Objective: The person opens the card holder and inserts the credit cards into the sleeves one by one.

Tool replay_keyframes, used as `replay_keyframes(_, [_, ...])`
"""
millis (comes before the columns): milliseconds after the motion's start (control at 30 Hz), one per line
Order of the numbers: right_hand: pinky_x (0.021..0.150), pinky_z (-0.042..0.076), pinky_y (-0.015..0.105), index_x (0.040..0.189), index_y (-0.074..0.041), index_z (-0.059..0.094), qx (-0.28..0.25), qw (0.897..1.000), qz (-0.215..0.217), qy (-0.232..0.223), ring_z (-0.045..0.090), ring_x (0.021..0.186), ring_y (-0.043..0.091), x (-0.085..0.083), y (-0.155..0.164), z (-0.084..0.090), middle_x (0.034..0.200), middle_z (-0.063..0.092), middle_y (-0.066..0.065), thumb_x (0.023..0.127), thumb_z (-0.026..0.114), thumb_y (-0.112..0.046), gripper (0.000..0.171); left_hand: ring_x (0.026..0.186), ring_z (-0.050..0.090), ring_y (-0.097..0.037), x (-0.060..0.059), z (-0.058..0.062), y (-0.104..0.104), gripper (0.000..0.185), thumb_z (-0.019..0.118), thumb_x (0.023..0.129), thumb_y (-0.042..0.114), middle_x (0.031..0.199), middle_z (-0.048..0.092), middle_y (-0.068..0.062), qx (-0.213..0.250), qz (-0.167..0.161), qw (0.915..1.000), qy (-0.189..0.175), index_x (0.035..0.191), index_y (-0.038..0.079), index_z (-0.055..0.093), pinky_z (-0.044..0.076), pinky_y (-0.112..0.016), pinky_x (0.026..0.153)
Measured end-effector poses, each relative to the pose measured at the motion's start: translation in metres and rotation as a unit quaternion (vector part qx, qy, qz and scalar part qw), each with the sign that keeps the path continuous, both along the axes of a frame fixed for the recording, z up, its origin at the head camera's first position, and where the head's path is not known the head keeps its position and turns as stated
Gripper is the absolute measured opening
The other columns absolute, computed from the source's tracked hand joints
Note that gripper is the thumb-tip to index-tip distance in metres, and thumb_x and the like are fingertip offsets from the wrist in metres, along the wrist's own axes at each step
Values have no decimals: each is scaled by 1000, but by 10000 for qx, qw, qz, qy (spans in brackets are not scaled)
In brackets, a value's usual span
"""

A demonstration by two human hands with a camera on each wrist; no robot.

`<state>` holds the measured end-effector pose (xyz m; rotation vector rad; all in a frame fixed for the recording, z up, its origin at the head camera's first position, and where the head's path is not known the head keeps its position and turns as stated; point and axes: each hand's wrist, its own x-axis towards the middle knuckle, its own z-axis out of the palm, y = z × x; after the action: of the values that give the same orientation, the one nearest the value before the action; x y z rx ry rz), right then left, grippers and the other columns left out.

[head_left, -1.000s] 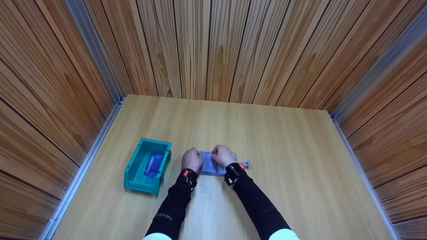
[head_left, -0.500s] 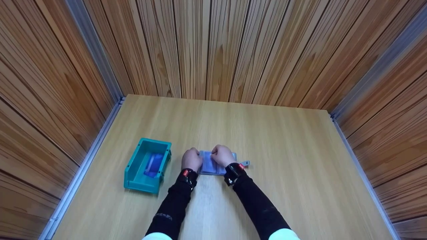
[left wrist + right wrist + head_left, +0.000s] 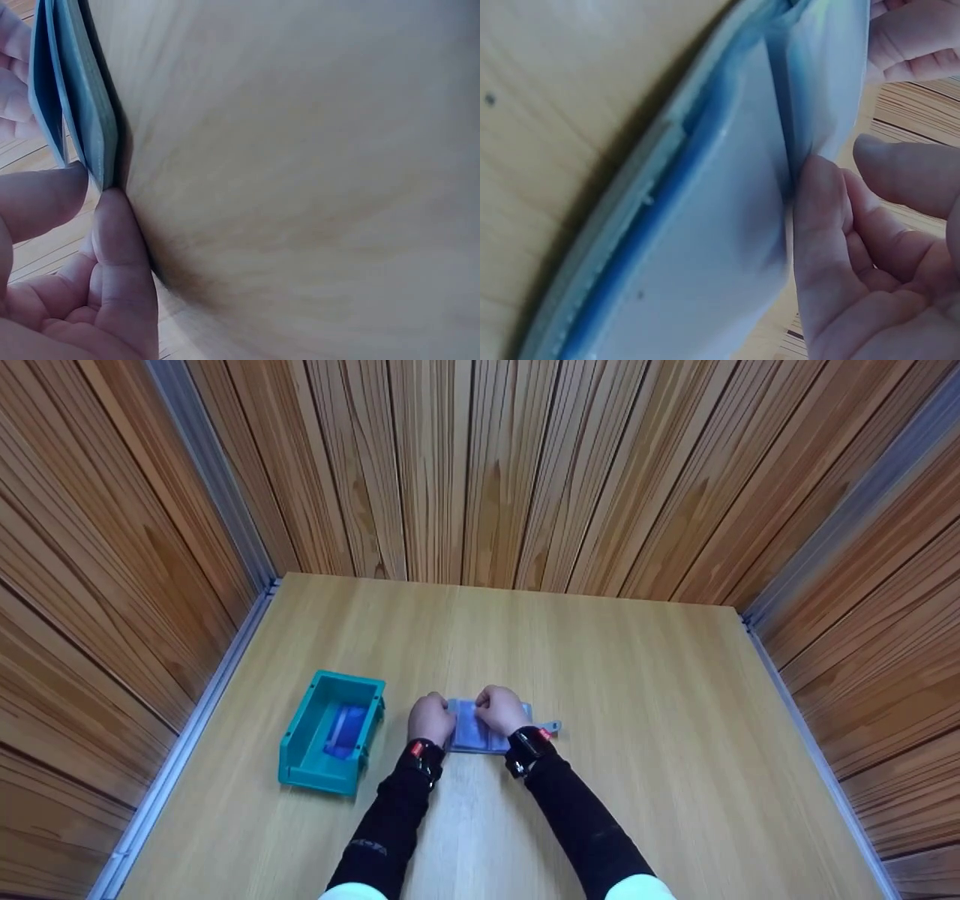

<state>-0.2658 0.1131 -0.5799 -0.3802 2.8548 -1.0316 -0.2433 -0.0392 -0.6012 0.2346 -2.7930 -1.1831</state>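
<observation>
Head view, left to right: a teal bin stands on the wooden counter, with a blue item lying inside it; just beside the bin, the left hand and the right hand sit at the two ends of a blue-grey pouch, which lies flat on the counter near the person's edge; a small grey tab sticks out from the pouch past the right wrist. Against the two earlier head pictures nothing has shifted: hands, pouch and bin hold the same places, so the work appears paused in mid-grip rather than advancing. Left wrist view: the thumb and a curled finger of the left hand pinch the lower edge of the pouch, whose thin layers stand on edge against the counter. Right wrist view: the curled fingers of the right hand pinch a pale flap of the pouch, lifting it slightly off the layer beneath; the left hand's fingertips show at the far end
</observation>
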Motion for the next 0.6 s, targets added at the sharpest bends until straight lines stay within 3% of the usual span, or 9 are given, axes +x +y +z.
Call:
replay_keyframes(167, [71,49,33,88,2,69,-194,9996,-122,-139,58,72,18,1,5,3,76,62,3,82,74,-3,9,88,65,-37,-1,0,1,17,74,78,5,88,68,-18,-11,55,9999,-102,92,-3,68,50,-47,81])
replay_keyframes(600, [74,49,36,91,3,67,-246,9992,-299,100,59,76,22,2,31,6,79,63,5,83,71,-2,11,90,65,-35,-1,2,0,17,72,81,5,91,68,-17,22,3,9995,-300,94,-4,68,50,-45,83])
